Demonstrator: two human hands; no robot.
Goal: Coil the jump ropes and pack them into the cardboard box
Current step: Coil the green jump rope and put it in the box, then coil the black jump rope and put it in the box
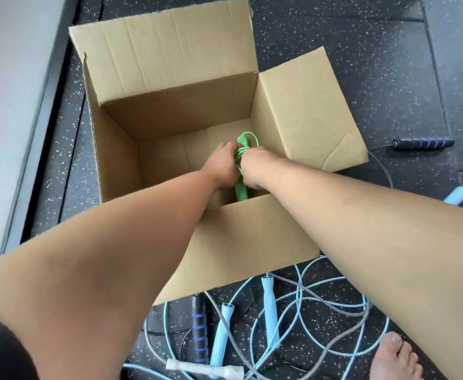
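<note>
An open cardboard box stands on the dark speckled floor with its flaps spread. Both my arms reach down into it. My left hand and my right hand together grip a coiled green jump rope low inside the box, near its right wall. A loop of green cord shows above the hands and a green handle sticks out below them. Loose light-blue jump ropes and a grey cord lie tangled on the floor in front of the box.
A black handle with blue bands lies right of the box, its grey cord trailing. A second black-and-blue handle and a white handle lie among the blue ropes. My bare foot is at the bottom right. A grey wall runs along the left.
</note>
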